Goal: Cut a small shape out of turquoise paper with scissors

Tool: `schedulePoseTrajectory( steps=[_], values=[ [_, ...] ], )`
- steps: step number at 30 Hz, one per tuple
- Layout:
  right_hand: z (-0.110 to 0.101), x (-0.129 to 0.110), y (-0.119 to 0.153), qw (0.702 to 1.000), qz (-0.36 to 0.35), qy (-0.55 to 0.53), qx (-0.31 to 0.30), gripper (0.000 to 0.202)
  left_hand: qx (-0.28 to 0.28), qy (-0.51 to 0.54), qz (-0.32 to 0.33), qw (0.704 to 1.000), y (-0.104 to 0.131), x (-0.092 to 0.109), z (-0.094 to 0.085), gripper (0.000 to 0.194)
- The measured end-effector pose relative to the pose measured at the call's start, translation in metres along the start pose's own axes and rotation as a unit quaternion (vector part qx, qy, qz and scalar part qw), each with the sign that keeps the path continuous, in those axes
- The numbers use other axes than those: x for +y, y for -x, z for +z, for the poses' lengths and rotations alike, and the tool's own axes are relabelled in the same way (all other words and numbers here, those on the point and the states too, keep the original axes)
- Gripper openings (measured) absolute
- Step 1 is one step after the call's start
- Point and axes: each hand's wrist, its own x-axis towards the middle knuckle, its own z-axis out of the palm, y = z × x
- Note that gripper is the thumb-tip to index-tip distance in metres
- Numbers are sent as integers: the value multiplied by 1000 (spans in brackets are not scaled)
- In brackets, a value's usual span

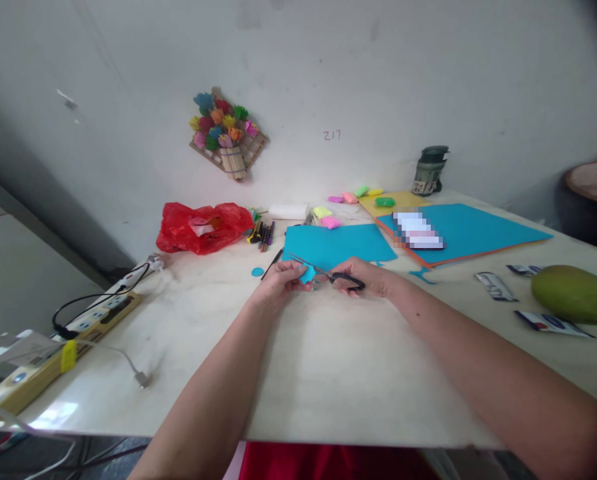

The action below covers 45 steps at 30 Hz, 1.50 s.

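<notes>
My left hand [282, 281] pinches a small piece of blue paper [307, 273] between thumb and fingers, above the table. Dark-handled scissors [347, 280] are gripped in my right hand [361, 272], their blades pointing left, at the blue piece. Whether the blades touch the paper I cannot tell. Just behind both hands lies a blue sheet [335, 243]. A small blue disc [257, 272] rests left of my left hand, beside a thin black pen-like stick [272, 264]. To the right of my right hand is a curled blue paper scrap [422, 276].
At the back left sits a red plastic bag [203, 228] near several pens [265, 237]. A power strip [93, 323] with cables runs along the left edge. On the right are stacked coloured sheets [488, 230], a phone [418, 230], a bottle [429, 171], small packets [495, 287] and a green mango-like fruit [573, 295].
</notes>
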Motion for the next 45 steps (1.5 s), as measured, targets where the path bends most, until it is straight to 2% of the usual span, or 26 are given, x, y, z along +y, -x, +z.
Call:
schedulePoseTrajectory(
  steps=[26,38,45],
  values=[
    [1,-4,1,1000,-12,21,12,42,-19,0,-2,1000,-1,-1,1,24],
    [3,2,-5,999,-20,25,23,45,0,9,4,1000,-1,-1,3,24],
    [4,-6,1,997,-15,23,79,43,41,-22,46,998,-2,1,3,26]
  ],
)
